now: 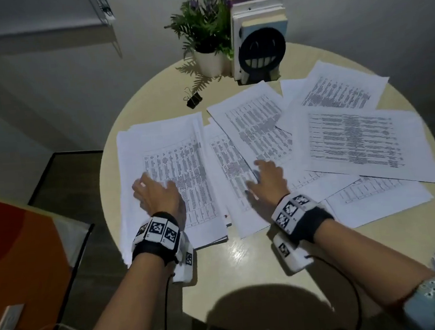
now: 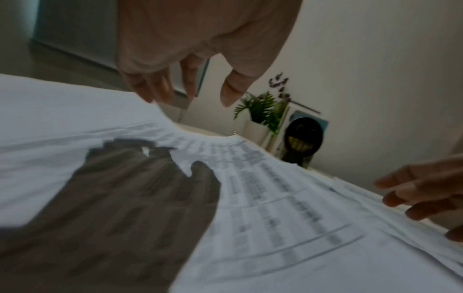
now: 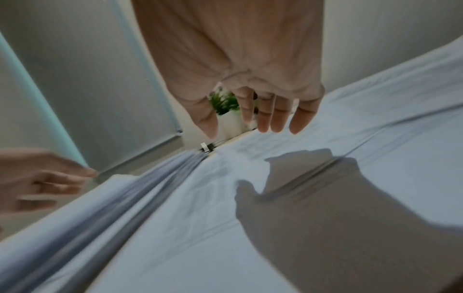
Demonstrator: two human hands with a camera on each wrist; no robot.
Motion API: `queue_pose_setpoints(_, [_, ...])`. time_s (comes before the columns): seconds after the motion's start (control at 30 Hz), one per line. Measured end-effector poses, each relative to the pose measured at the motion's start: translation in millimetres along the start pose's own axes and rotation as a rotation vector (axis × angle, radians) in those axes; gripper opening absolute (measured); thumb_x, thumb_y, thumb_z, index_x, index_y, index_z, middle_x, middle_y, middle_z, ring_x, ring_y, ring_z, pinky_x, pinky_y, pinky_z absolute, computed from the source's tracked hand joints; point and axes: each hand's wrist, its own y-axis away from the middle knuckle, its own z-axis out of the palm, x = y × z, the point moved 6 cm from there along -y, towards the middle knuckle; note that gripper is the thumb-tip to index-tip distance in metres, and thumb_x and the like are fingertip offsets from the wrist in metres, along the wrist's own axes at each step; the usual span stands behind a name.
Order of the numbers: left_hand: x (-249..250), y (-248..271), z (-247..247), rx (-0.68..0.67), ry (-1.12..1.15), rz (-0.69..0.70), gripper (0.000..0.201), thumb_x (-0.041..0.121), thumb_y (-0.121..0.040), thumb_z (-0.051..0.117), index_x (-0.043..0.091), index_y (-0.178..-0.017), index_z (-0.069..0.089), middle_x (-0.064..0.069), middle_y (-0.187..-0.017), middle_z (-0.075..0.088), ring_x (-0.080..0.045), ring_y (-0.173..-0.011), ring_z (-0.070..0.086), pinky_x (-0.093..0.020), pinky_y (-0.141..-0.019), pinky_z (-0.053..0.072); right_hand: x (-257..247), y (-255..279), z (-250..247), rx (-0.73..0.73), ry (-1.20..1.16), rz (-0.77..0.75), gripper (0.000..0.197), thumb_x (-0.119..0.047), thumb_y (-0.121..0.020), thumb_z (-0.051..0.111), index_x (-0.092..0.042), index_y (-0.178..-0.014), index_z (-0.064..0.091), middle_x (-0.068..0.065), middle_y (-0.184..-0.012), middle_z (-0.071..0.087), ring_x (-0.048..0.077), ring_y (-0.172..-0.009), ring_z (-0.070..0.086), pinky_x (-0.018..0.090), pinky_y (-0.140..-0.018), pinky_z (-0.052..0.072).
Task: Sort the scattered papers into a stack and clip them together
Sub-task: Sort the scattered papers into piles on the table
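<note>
Papers [image 1: 260, 124] lie printed side up across most of the round table [image 1: 247, 275], and from the left they begin as a thick, roughly squared pile [image 1: 169, 169] at the table's left edge, its near corner hanging slightly past the rim. The left hand [image 1: 158, 193] hovers just above that pile with fingers relaxed and slightly spread, holding nothing; the left wrist view shows a gap and a shadow beneath the fingertips [image 2: 160, 89]. Behind the pile, near the plant pot [image 1: 208, 63], sits the black binder clip [image 1: 193, 99], untouched and well apart from both hands. Just right of the pile, overlapping loose sheets fan out, and the right hand [image 1: 268, 181] hangs low over them, fingers [image 3: 270, 117] straight and close together, thumb apart, gripping nothing; whether its tips touch the paper cannot be told. Further right, several single sheets [image 1: 350, 137] lie skewed over one another towards the table's right rim, with books and a smiley bookend [image 1: 261, 49] standing behind. These sheets look light, limp and slippery on each other, so I judge they are best slid flat under the palm towards the pile, or lifted by a free corner or long edge, then squared by tapping before the clip bites one edge of the whole stack
</note>
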Motion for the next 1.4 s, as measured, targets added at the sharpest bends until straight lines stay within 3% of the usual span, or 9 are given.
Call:
queue_pose_setpoints(0.17, [71, 24, 67, -0.268, 0.134, 0.138, 0.023, 0.003, -0.091, 0.044, 0.003, -0.085, 0.067, -0.01, -0.097, 0.064, -0.02, -0.093, 0.058, -0.023, -0.078, 0.044, 81, -45, -94, 0.059, 0.306, 0.119, 0.051, -0.018, -0.085, 0.056, -0.009, -0.132, 0.039, 0.014, -0.137, 0.041, 0.034, -0.128, 0.034, 0.044, -0.101, 0.033])
queue_pose_setpoints(0.33, [86, 50, 146, -0.508, 0.024, -0.086, 0.035, 0.012, -0.089, 0.052, 0.007, -0.056, 0.045, -0.005, -0.06, 0.045, -0.023, -0.073, 0.049, -0.027, -0.067, 0.035, 154, -52, -131, -0.082, 0.666, 0.145, 0.072, -0.025, -0.075, 0.065, -0.013, -0.135, 0.027, 0.012, -0.144, 0.027, 0.034, -0.135, 0.023, 0.048, -0.105, 0.03])
queue_pose_setpoints(0.43, [104, 70, 176, -0.576, 0.172, -0.169, 0.008, 0.012, -0.087, 0.057, 0.006, -0.089, 0.052, -0.011, -0.075, 0.053, -0.022, -0.068, 0.052, -0.029, -0.061, 0.04, 178, -62, -140, -0.114, 0.694, 0.068, 0.07, -0.02, -0.079, 0.063, -0.014, -0.137, 0.024, 0.009, -0.147, 0.023, 0.033, -0.133, 0.025, 0.045, -0.102, 0.034])
queue_pose_setpoints(0.57, [119, 83, 207, -0.583, 0.148, -0.176, 0.041, 0.012, -0.092, 0.053, -0.015, -0.122, 0.048, -0.008, -0.072, 0.049, -0.025, -0.069, 0.05, -0.028, -0.059, 0.042, 181, -84, -156, -0.045, 0.66, -0.09, 0.049, -0.001, -0.085, 0.05, -0.014, -0.132, 0.042, 0.01, -0.14, 0.04, 0.033, -0.123, 0.037, 0.04, -0.09, 0.043])
queue_pose_setpoints(0.73, [113, 79, 193, -0.545, -0.082, -0.07, 0.031, 0.013, -0.096, 0.048, -0.007, -0.118, 0.048, -0.009, -0.085, 0.057, -0.027, -0.085, 0.051, -0.028, -0.068, 0.042, 170, -92, -162, -0.107, 0.553, -0.265, 0.032, 0.002, -0.083, 0.05, -0.011, -0.105, 0.069, 0.012, -0.103, 0.07, 0.03, -0.1, 0.061, 0.037, -0.088, 0.048])
queue_pose_setpoints(0.93, [77, 57, 163, -0.573, 0.036, -0.153, 0.038, 0.028, -0.099, 0.038, 0.011, -0.066, 0.048, -0.004, -0.06, 0.052, -0.013, -0.051, 0.05, -0.021, -0.05, 0.04, 148, -44, -129, -0.026, 0.583, -0.841, 0.035, -0.016, -0.054, 0.028, -0.027, -0.05, 0.061, -0.012, -0.061, 0.066, 0.013, -0.084, 0.06, 0.037, -0.093, 0.031])
queue_pose_setpoints(1.07, [79, 66, 165, -0.645, 0.297, -0.244, 0.059, 0.055, -0.093, 0.034, 0.011, -0.127, 0.053, -0.005, -0.124, 0.057, -0.022, -0.12, 0.051, -0.033, -0.096, 0.04, 149, -50, -116, -0.009, 0.506, -0.879, 0.03, 0.003, -0.057, 0.048, -0.024, -0.046, 0.056, -0.003, -0.087, 0.072, 0.023, -0.11, 0.054, 0.038, -0.102, 0.023])
queue_pose_setpoints(1.2, [92, 78, 178, -0.567, 0.163, -0.105, 0.024, 0.019, -0.086, 0.064, -0.001, -0.099, 0.059, -0.004, -0.071, 0.058, -0.024, -0.066, 0.057, -0.02, -0.058, 0.046, 130, -66, -108, -0.051, 0.32, -0.735, 0.023, 0.01, -0.063, 0.058, -0.011, -0.062, 0.065, 0.016, -0.103, 0.068, 0.039, -0.107, 0.06, 0.061, -0.092, 0.043])
queue_pose_setpoints(1.4, [79, 70, 175, -0.436, 0.061, -0.15, 0.032, 0.017, -0.09, 0.059, -0.007, -0.112, 0.055, -0.018, -0.094, 0.062, -0.035, -0.093, 0.062, -0.043, -0.088, 0.053, 179, -115, -165, 0.29, 0.014, 0.37, 0.071, -0.031, -0.077, 0.068, -0.002, -0.133, 0.035, 0.018, -0.142, 0.031, 0.035, -0.132, 0.029, 0.049, -0.107, 0.03])
